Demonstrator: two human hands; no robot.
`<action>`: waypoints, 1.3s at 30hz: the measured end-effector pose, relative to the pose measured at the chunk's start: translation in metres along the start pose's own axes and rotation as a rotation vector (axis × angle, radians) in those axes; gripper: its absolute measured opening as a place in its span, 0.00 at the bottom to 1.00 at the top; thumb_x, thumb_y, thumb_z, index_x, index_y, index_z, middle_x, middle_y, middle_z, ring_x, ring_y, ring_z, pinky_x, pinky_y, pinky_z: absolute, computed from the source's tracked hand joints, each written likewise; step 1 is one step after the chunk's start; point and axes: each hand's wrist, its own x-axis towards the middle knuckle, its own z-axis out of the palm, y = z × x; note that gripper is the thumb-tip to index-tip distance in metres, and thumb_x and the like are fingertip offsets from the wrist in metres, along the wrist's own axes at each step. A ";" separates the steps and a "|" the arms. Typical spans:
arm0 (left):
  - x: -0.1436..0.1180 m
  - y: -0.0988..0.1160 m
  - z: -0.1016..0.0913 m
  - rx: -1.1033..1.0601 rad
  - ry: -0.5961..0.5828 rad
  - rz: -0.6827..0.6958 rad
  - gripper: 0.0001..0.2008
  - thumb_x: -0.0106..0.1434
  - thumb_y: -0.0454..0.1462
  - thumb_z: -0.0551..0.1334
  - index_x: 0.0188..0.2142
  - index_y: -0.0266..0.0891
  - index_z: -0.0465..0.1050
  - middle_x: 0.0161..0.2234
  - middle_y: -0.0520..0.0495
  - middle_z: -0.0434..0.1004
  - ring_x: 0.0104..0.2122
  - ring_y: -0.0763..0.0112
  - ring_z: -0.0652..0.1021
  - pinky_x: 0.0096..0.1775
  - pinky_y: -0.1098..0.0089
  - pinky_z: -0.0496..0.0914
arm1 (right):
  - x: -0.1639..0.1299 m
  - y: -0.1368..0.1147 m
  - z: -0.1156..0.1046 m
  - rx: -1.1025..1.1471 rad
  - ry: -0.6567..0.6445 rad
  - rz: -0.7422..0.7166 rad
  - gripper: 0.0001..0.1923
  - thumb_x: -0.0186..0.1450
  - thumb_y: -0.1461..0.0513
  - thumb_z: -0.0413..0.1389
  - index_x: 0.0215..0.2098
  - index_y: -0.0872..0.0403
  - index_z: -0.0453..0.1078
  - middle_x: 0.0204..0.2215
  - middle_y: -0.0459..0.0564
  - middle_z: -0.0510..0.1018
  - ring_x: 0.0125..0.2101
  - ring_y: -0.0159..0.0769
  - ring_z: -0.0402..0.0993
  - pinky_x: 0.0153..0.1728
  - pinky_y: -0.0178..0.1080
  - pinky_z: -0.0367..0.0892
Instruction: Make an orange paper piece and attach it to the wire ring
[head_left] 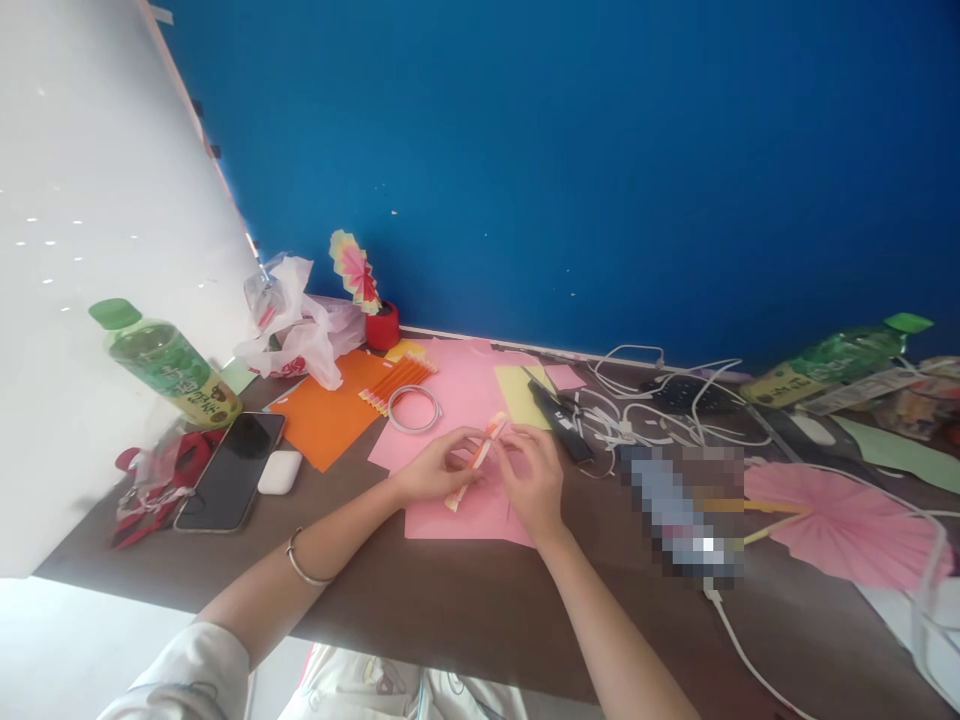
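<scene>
Above sheets of pink paper (427, 520), my left hand (439, 465) pinches a narrow folded paper strip (455, 498), orange and white with yellowish ends. The strip slants from lower left to upper right. My right hand (536, 485) has its fingers closed at the strip's upper end; the exact contact is partly hidden. Just beyond my left hand lies a ring of pale tape or cord (414, 430). A pleated orange paper piece (397, 378) with pale edges rests behind it, partly over a flat orange sheet (319, 420).
A phone (232, 470), white earbud case (280, 472) and green-capped bottle (165, 365) stand or lie left. A paper fan in a red pot (382, 325) is at the back. Right are yellow paper (517, 395), a black tool (561, 420), tangled white cables (637, 415) and a pink fan (855, 525).
</scene>
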 end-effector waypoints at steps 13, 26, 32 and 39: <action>0.004 0.002 0.000 -0.122 0.013 -0.104 0.24 0.54 0.38 0.65 0.50 0.39 0.64 0.50 0.38 0.69 0.27 0.74 0.77 0.25 0.75 0.69 | -0.001 0.005 0.000 -0.057 -0.012 -0.131 0.13 0.62 0.65 0.52 0.43 0.49 0.72 0.46 0.53 0.73 0.42 0.40 0.74 0.45 0.45 0.72; 0.000 0.002 0.003 -0.024 0.013 0.023 0.25 0.54 0.30 0.60 0.51 0.44 0.57 0.53 0.40 0.65 0.32 0.72 0.78 0.30 0.74 0.71 | -0.002 0.013 -0.001 -0.167 -0.040 -0.216 0.12 0.62 0.65 0.53 0.42 0.49 0.72 0.41 0.52 0.77 0.41 0.40 0.74 0.45 0.47 0.69; -0.001 0.000 0.004 0.141 0.011 0.045 0.18 0.55 0.30 0.56 0.46 0.41 0.62 0.47 0.45 0.68 0.23 0.81 0.74 0.23 0.78 0.65 | 0.003 0.010 -0.004 -0.266 -0.071 -0.232 0.09 0.61 0.65 0.54 0.38 0.50 0.73 0.38 0.52 0.77 0.37 0.39 0.74 0.40 0.45 0.68; -0.003 -0.002 0.005 0.264 0.000 0.065 0.21 0.52 0.28 0.54 0.47 0.40 0.62 0.25 0.55 0.68 0.15 0.82 0.64 0.18 0.78 0.56 | 0.003 0.008 -0.003 -0.211 -0.114 -0.187 0.08 0.62 0.65 0.53 0.37 0.50 0.73 0.35 0.50 0.76 0.36 0.37 0.72 0.40 0.44 0.66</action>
